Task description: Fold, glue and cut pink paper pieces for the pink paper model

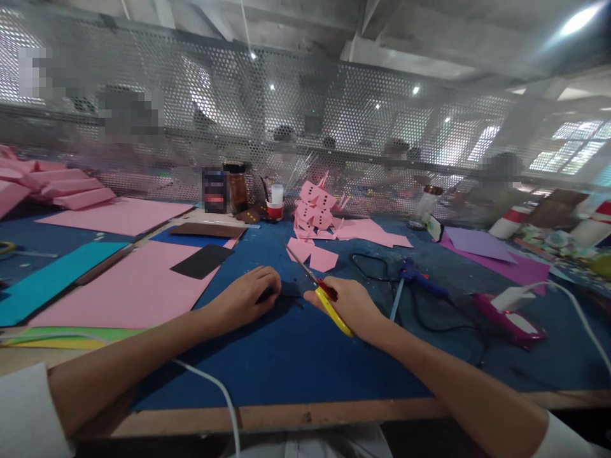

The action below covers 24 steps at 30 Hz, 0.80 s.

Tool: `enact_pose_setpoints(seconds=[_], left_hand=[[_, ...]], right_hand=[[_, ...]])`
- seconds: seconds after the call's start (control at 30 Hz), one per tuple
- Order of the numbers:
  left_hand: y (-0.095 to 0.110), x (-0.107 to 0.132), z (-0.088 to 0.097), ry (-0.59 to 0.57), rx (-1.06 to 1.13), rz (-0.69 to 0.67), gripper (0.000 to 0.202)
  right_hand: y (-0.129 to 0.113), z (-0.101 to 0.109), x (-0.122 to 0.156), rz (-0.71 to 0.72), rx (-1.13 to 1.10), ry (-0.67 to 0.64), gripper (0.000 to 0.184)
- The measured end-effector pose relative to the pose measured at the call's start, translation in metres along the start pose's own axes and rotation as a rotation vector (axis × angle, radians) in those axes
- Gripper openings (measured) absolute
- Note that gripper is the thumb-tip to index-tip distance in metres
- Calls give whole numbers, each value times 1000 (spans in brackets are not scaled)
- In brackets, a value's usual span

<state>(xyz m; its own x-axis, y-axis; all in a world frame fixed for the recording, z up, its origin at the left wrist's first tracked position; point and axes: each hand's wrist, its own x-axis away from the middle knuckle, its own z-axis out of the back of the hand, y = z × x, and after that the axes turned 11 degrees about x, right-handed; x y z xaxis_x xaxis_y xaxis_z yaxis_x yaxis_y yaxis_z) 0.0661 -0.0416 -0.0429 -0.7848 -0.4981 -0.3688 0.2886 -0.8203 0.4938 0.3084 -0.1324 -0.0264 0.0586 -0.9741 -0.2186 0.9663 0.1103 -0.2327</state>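
My right hand (351,305) is closed round a pair of scissors (321,292) with red and yellow handles; the blades point up and to the left, their tip near a pink paper cut-out (315,256). My left hand (248,294) rests on the blue mat (286,356) with its fingers curled over something small and dark that I cannot make out. A heap of pink paper pieces with black dots (315,210) stands behind the cut-out.
Large pink sheets (128,286), a black rectangle (201,261) and a teal strip (48,280) lie at the left. A blue glue gun (420,277) and a pink glue gun (506,318) with cables lie at the right. Jars (236,187) and a perforated metal screen (334,127) stand behind.
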Motion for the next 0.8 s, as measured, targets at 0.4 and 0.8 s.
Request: enact_pose_setpoints(seconds=[0.4,0.8], left_hand=[[16,-4,7,19,739,423,9],[36,0,2,-15,922,469,20]], right_hand=[[-8,12,-5,-137,-699,-158,33],[-18,6,-3,30,-642,-43,31]])
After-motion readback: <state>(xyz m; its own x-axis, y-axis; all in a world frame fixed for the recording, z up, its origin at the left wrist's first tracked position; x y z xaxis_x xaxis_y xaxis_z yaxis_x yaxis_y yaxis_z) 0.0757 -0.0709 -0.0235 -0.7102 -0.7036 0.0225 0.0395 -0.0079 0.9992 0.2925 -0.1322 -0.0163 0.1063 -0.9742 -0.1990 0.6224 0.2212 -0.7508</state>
